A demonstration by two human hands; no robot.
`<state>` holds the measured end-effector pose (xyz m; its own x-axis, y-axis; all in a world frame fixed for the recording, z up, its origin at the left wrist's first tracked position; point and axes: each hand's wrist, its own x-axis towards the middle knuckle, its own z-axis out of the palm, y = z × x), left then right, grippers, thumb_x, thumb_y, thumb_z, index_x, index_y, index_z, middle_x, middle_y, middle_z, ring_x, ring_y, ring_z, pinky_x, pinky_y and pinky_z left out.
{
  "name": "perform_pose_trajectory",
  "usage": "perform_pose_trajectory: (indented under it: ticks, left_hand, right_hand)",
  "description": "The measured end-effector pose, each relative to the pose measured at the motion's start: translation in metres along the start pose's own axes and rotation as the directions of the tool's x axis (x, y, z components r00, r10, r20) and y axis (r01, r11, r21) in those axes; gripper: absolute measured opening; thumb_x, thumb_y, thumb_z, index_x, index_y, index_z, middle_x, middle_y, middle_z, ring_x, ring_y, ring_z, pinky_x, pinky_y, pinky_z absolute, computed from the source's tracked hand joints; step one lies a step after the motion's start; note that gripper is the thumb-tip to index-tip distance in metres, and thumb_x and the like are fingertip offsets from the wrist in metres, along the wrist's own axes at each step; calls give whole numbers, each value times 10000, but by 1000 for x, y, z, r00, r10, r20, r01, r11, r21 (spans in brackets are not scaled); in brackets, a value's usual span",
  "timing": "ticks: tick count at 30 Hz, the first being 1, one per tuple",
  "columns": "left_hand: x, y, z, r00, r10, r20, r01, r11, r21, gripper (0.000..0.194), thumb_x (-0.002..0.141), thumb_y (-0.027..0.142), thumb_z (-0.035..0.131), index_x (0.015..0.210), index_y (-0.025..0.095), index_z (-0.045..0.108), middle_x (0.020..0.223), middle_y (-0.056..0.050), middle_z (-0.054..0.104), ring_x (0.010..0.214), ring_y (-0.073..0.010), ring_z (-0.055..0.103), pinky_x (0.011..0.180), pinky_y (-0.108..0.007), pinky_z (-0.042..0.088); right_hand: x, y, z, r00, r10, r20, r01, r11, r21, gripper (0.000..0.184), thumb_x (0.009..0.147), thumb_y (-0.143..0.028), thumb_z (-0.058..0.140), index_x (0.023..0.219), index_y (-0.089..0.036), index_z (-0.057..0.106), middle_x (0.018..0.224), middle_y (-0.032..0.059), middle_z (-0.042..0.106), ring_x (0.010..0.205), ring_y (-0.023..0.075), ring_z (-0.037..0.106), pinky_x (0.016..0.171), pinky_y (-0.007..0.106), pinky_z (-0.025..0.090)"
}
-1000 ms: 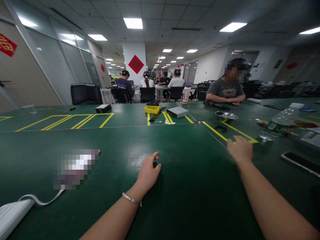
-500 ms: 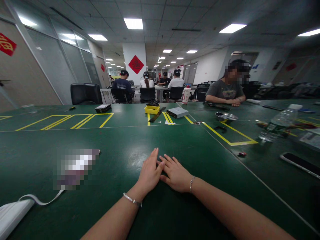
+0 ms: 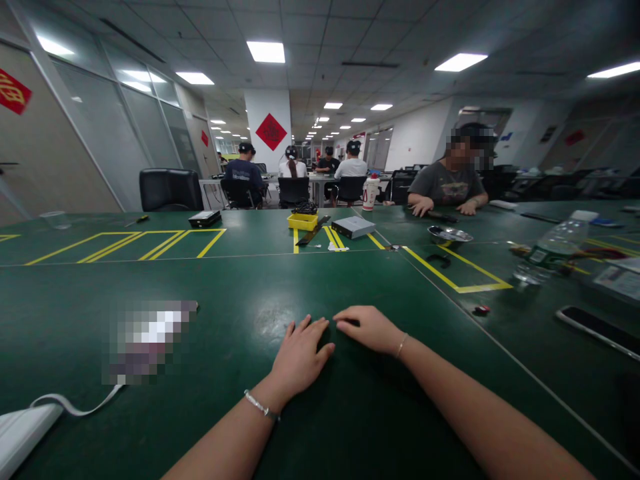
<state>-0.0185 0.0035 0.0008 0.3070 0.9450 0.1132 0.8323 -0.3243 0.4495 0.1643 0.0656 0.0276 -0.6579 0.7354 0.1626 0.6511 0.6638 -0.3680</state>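
Observation:
My left hand (image 3: 299,357) lies flat on the green table (image 3: 240,293), fingers stretched out, nothing under it that I can see. My right hand (image 3: 369,328) rests palm down just to its right, fingers slightly curved and pointing left, fingertips almost touching the left hand. It holds nothing. A thin bracelet sits on each wrist. A small red-and-black piece (image 3: 482,309) lies on the table to the right of my right hand, out of reach of the fingers.
A blurred-out flat item (image 3: 148,339) and a white face mask (image 3: 25,430) lie at left. A phone (image 3: 597,328), a lying water bottle (image 3: 555,248) and a metal bowl (image 3: 449,234) are at right. A yellow tray (image 3: 303,221) and grey box (image 3: 353,227) sit ahead. A seated person (image 3: 450,183) faces me.
My right hand came back from the far right, where it left the small red-and-black piece, and settled beside my left hand. Both hands then slid slightly nearer to me.

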Motion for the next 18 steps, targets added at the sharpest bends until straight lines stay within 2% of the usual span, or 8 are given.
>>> perform_pose_trajectory:
  ticks: [1,3,5,7,9,11,14,18]
  left_hand:
    - [0,0,-1,1000,2,2,-2,1000,-6,475,819,421,381,1274,284,365,1351,-3,391,1283,-255,233,1031,-508,130]
    - [-1,0,-2,1000,5,6,-5,1000,-14,451,797,383,430,1237,284,418,1352,-3,390,1283,-261,230,1031,-513,117]
    - [-1,0,-2,1000,5,9,-5,1000,-22,437,789,364,442,1219,287,441,1352,-7,390,1282,-264,233,1028,-521,113]
    - [-1,0,-3,1000,8,8,-8,1000,-25,429,788,360,442,1211,292,448,1350,-8,392,1280,-261,238,1026,-524,114]
    - [-1,1,-3,1000,7,1,-7,1000,-21,425,785,362,449,1205,298,452,1348,-4,396,1278,-252,247,1028,-520,115]
    - [0,1,-3,1000,3,-6,-3,1000,-15,422,779,365,460,1196,301,459,1344,1,402,1272,-242,260,1031,-511,120]
    - [0,1,-3,1000,-2,-10,2,1000,-8,414,778,365,462,1186,299,468,1339,1,409,1266,-238,273,1033,-505,126]
    - [-1,2,-3,1000,-7,-12,7,1000,3,402,781,367,457,1176,300,476,1336,4,412,1264,-234,278,1034,-504,128]
  right_hand:
    - [-2,13,-10,988,134,-80,-138,989,-44,304,810,-312,382,943,-202,632,974,48,641,909,161,566,821,284,412]
    - [-10,42,-33,876,408,-257,-453,879,-151,293,814,-295,364,864,-187,631,924,74,639,863,182,576,765,302,423]
    - [-26,75,-56,691,627,-360,-713,673,-197,275,800,-291,381,894,-163,605,923,121,621,855,221,579,728,336,422]
    - [-48,106,-75,471,808,-354,-881,452,-140,341,787,-334,397,1004,-120,550,933,180,602,854,271,579,690,373,422]
    - [-72,132,-88,271,900,-342,-961,271,-49,475,777,-400,394,1115,-76,472,992,235,566,903,329,557,676,409,413]
    - [-91,151,-94,127,935,-331,-989,146,35,597,762,-467,388,1186,-47,402,1058,277,517,972,378,513,681,438,400]
    - [-106,166,-93,14,958,-288,-993,47,107,712,736,-551,385,1233,-41,350,1095,311,473,1038,411,458,695,463,381]
    - [-106,171,-86,10,964,-266,-992,43,121,717,741,-576,354,1246,-67,338,1101,306,471,1062,390,447,714,455,377]
